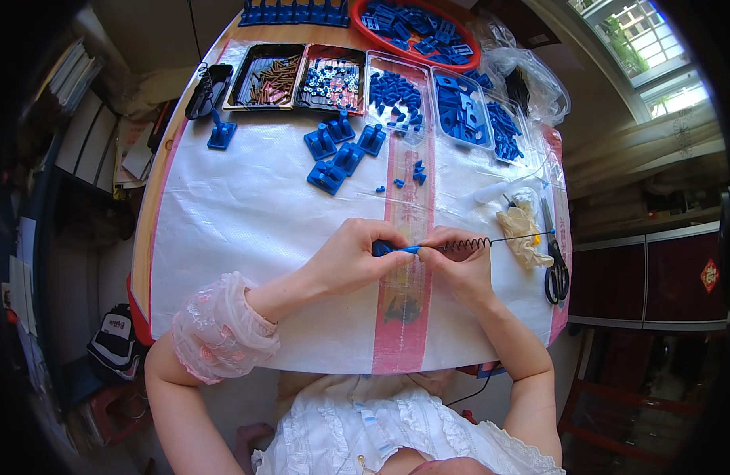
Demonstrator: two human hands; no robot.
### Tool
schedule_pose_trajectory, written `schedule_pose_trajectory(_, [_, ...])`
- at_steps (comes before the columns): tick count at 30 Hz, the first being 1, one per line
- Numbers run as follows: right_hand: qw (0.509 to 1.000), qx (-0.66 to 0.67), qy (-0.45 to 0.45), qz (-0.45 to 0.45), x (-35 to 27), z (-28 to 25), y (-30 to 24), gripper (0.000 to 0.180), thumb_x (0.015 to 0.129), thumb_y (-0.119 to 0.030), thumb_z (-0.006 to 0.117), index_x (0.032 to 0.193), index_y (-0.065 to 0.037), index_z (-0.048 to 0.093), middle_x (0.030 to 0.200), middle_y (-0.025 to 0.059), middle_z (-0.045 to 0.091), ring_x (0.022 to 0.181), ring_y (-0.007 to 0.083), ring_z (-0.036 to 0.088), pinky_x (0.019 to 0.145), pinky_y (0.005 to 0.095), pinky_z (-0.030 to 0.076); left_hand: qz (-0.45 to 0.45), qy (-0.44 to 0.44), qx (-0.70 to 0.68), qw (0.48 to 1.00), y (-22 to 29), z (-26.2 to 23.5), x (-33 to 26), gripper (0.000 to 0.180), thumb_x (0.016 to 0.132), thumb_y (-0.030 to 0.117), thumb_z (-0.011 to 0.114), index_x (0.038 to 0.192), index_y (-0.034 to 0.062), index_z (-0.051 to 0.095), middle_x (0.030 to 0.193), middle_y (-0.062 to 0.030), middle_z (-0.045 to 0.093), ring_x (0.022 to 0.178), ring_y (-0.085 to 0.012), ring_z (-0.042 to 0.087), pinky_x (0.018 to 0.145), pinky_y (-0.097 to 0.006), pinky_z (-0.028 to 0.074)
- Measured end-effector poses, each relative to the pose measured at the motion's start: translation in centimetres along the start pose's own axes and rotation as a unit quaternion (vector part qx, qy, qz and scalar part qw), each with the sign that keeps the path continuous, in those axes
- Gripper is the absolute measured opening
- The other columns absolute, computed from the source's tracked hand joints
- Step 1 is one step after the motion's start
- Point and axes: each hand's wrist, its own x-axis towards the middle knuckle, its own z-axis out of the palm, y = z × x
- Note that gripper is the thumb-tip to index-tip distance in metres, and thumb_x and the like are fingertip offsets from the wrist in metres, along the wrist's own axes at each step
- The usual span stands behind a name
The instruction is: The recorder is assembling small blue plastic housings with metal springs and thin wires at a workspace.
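**Two hands, one spring-loaded tool at the table's near edge**

Two hands meet over the pink stripe of the white plastic sheet [246, 214] that covers the round wooden table [147, 229], close to its near edge. Your left hand [350, 255] is clenched around the blue plastic handle [383, 248] of a thin tool, and only the handle's tip pokes out past your fingers. Your right hand [460, 261] pinches the near end of the black coiled wire spring [466, 245] threaded on the thin metal rod [519, 237], which runs off toward the table's right edge.

The spring looks like the likeliest trouble: if your right fingers loosen, I judge it could slide along the rod or jump off toward the black-handled scissors [555, 269] and the crumpled yellowish glove [522, 229] lying by the right edge. The rod's free end points at those things, so a push could snag it there.

Relative to your grip, the spring lies just right of your right fingertips, and the handle sits inside your left fist. Small blue plastic blocks [339, 150] and the trays of parts [333, 79] stay well apart, along the far edge.
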Motion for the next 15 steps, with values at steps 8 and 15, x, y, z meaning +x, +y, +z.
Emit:
schedule_pose_trajectory(8, [1.000,-0.002,0.007,-0.001,-0.05,0.08,0.31,0.009,0.083,0.001,0.077,0.091,0.002,0.074,0.089,0.0056,0.072,0.082,0.0088,0.065,0.074,0.0228,0.053,0.004,0.002,0.002,1.000,-0.05,0.07,-0.05,0.016,0.090,0.011,0.072,0.096,-0.0037,0.071,0.083,-0.0044,0.069,0.076,-0.0081,0.060,0.067,-0.025,0.048])
schedule_pose_trajectory(15, [1.000,0.004,0.005,-0.004,-0.08,0.03,0.44,0.010,0.083,0.001,0.077,0.092,0.003,0.074,0.090,0.0060,0.072,0.083,0.0091,0.066,0.074,0.0227,0.054,0.010,0.003,0.013,1.000,-0.22,0.10,-0.02,0.015,0.089,0.010,0.072,0.096,-0.0032,0.072,0.082,-0.0047,0.069,0.075,-0.0085,0.060,0.066,-0.025,0.048])
